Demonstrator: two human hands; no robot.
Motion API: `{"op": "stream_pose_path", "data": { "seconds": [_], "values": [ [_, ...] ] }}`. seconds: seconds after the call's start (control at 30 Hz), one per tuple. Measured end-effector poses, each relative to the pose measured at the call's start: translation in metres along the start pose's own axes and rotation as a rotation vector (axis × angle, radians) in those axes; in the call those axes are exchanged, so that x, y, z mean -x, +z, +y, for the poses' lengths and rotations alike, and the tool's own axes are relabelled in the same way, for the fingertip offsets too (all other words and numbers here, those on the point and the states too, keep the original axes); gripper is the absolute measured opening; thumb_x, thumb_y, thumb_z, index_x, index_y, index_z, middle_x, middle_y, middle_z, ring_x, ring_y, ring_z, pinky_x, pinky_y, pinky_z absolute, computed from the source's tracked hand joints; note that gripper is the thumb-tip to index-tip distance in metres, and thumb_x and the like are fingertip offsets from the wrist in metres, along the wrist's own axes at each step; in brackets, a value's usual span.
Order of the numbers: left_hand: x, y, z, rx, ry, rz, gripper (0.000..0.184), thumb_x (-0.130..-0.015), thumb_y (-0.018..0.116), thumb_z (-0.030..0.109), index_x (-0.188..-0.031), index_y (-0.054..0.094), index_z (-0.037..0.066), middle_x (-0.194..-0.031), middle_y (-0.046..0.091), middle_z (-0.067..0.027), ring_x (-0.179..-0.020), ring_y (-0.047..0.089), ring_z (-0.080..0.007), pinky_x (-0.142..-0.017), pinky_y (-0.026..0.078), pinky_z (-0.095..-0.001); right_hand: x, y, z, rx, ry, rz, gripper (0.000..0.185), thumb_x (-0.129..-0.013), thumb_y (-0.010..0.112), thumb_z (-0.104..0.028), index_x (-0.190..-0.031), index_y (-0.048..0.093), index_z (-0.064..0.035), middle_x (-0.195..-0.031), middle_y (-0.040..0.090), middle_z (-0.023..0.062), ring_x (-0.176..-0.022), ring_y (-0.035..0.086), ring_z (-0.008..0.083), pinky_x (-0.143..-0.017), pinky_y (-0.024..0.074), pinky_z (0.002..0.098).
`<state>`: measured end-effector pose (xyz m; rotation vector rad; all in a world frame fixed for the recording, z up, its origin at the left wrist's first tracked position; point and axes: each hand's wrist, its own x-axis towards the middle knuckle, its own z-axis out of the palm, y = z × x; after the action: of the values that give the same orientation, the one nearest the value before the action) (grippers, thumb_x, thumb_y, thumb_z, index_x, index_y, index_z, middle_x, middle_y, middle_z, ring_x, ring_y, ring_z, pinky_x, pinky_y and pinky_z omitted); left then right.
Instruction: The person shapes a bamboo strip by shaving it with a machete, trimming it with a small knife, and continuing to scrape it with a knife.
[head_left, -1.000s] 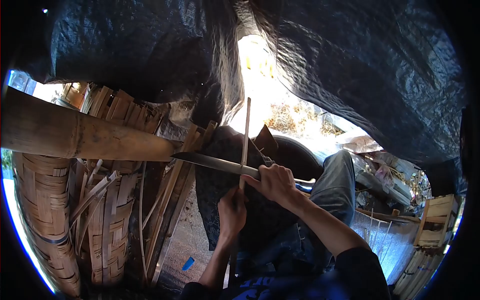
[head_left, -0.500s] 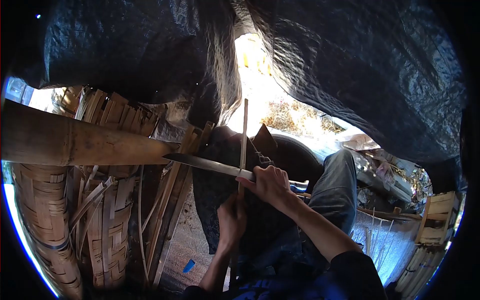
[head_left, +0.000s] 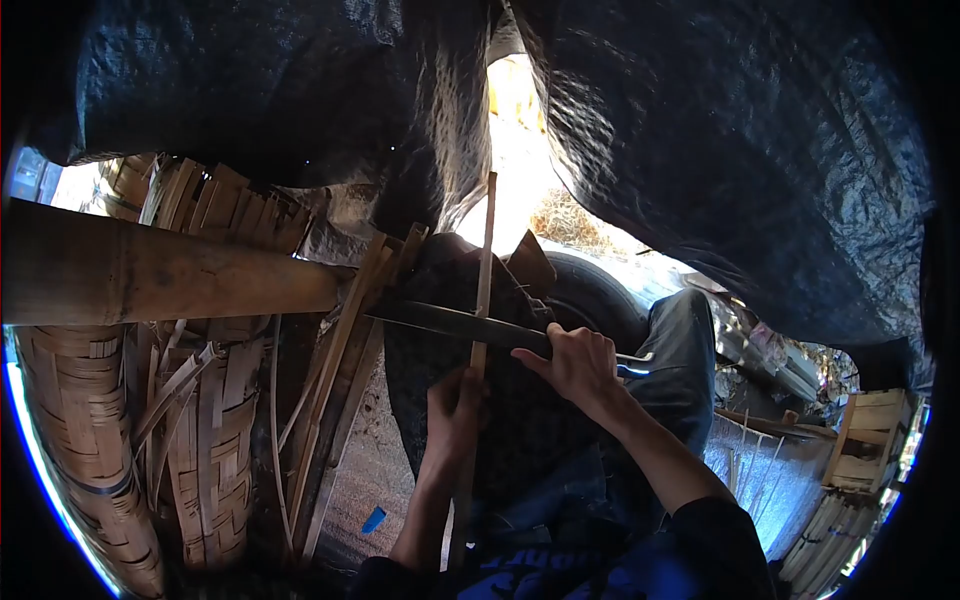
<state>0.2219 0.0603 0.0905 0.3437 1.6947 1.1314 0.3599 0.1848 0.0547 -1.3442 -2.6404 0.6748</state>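
My left fingers [head_left: 455,400] pinch the wooden strip [head_left: 485,275], mid-frame | my right fingers [head_left: 583,360] grip the knife [head_left: 455,323], blade crossing the strip | best: steady, shallow blade angle, left fingertips well below its edge

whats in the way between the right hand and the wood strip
Only the knife that the right hand holds: its blade crosses the wood strip beyond the left hand. Nothing else visible blocks it.

Knife [head_left: 450,321] across bamboo strip [head_left: 485,270]
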Motion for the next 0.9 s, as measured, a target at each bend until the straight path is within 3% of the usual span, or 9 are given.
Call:
{"op": "stream_pose_path", "data": {
  "seconds": [0.17,0.3,0.37,0.47,0.6,0.67,0.7,0.77,0.9],
  "values": [
    [0.003,0.003,-0.001,0.022,-0.031,0.012,0.033,-0.098,0.045,0.028,-0.079,0.054,0.003,-0.061,0.044,0.0032,-0.053,0.041,-0.0031,-0.045,0.032,-0.0207,-0.008,0.013,-0.011,-0.045,0.014,-0.05,0.07,-0.08,0.05,-0.07,-0.064,0.059,-0.003,-0.056,0.06,0.017,-0.055,0.065,0.0318,-0.048,0.0521,0.0419],
    [0.004,0.003,-0.013,-0.094,0.063,0.057,0.03,-0.097,0.045,0.021,-0.078,0.055,0.0,-0.061,0.048,-0.0008,-0.053,0.046,-0.0073,-0.049,0.036,-0.0248,-0.018,0.015,-0.018,-0.098,-0.036,-0.042,0.071,-0.08,0.048,-0.071,-0.063,0.059,-0.0025,-0.055,0.06,0.0173,-0.056,0.065,0.0326,-0.048,0.0519,0.0424],
    [0.002,0.006,-0.012,-0.185,0.133,0.084,0.028,-0.096,0.045,0.018,-0.078,0.055,-0.001,-0.06,0.05,-0.0033,-0.053,0.048,-0.0095,-0.051,0.038,-0.027,-0.02,0.011,-0.018,-0.1,-0.094,0.014,0.063,-0.082,0.055,-0.061,-0.06,0.055,-0.0023,-0.05,0.055,0.0182,-0.051,0.062,0.0347,-0.046,0.0498,0.0419],
    [0.004,0.012,0.002,-0.327,0.158,0.122,0.024,-0.094,0.046,0.014,-0.084,0.058,-0.004,-0.061,0.053,-0.0086,-0.056,0.051,-0.0123,-0.054,0.041,-0.0304,-0.024,-0.004,-0.015,-0.087,-0.071,-0.04,0.071,-0.082,0.049,-0.068,-0.062,0.058,-0.0005,-0.053,0.059,0.0164,-0.054,0.065,0.0331,-0.048,0.0513,0.0429],
    [0.002,0.014,0.009,-0.355,0.229,0.184,0.023,-0.093,0.047,0.013,-0.097,0.062,-0.004,-0.064,0.058,-0.0117,-0.058,0.054,-0.0133,-0.056,0.042,-0.0314,-0.012,-0.031,-0.011,-0.083,-0.054,-0.145,0.068,-0.085,0.048,-0.065,-0.072,0.059,0.0008,-0.051,0.058,0.0145,-0.05,0.063,0.0334,-0.047,0.0511,0.0439],
    [-0.002,0.014,0.006,-0.336,0.201,0.193,0.024,-0.093,0.048,0.013,-0.102,0.062,-0.004,-0.065,0.059,-0.0121,-0.058,0.055,-0.0137,-0.056,0.043,-0.0314,0.002,-0.043,-0.011,-0.208,0.071,-0.327,0.05,-0.086,0.061,-0.046,-0.095,0.054,0.003,-0.063,0.062,0.021,-0.061,0.065,0.0349,-0.058,0.052,0.0419],
    [-0.004,0.013,0.005,-0.347,0.186,0.172,0.024,-0.093,0.048,0.013,-0.103,0.062,-0.004,-0.065,0.059,-0.0122,-0.059,0.056,-0.0139,-0.056,0.043,-0.0314,0.009,-0.043,-0.005,-0.209,0.069,-0.326,0.05,-0.086,0.061,-0.046,-0.095,0.054,0.003,-0.063,0.062,0.021,-0.061,0.065,0.0349,-0.058,0.052,0.0419],
    [-0.005,0.012,0.004,-0.363,0.169,0.154,0.025,-0.093,0.048,0.013,-0.105,0.062,-0.003,-0.066,0.06,-0.0123,-0.059,0.057,-0.0141,-0.057,0.043,-0.0314,0.021,-0.043,0.006,-0.45,-0.038,-0.391,0.05,-0.084,0.066,-0.034,-0.111,0.044,0.002,-0.081,0.065,0.0211,-0.076,0.067,0.0306,-0.069,0.0512,0.0382],
    [-0.006,0.014,0.004,-0.408,0.184,0.151,0.025,-0.093,0.049,0.012,-0.107,0.062,-0.003,-0.066,0.061,-0.0109,-0.061,0.057,-0.0124,-0.057,0.043,-0.0301,0.028,-0.051,0.014,-0.544,0.058,-0.592,0.054,-0.08,0.071,-0.027,-0.115,0.04,0.0003,-0.096,0.064,0.0189,-0.089,0.066,0.0264,-0.075,0.0489,0.0369]
  ]
}}
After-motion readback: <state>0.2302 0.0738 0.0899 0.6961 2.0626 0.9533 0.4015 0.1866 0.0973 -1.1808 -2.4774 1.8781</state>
